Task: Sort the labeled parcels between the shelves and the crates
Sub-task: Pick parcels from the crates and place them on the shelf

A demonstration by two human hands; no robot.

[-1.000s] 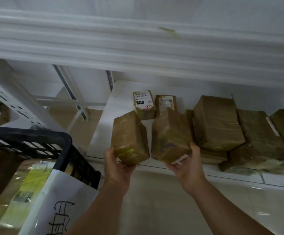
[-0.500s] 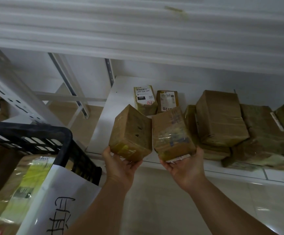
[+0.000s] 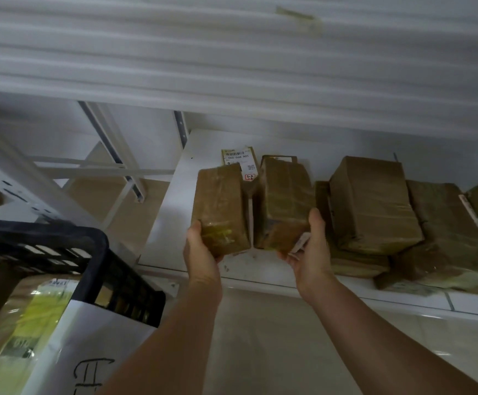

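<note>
white metal shelf (image 3: pixel 175 218), taped brown parcels far right. left hand (image 3: pixel 202 249) grips left brown taped cardboard box (image 3: pixel 220 208), right hand (image 3: pixel 307 252) grips right one (image 3: pixel 283 203); likely light, stiff, tape slick: hold near ends.

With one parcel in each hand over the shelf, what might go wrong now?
1. Each hand grips only the near end of its parcel: the left hand on the left parcel, the right hand on the right parcel. Either parcel may tip and slip.
2. The two labeled parcels standing behind may get knocked over if these are pushed in.
3. The stacked parcels at the right leave little room on the shelf, so the right parcel may bump them.
</note>
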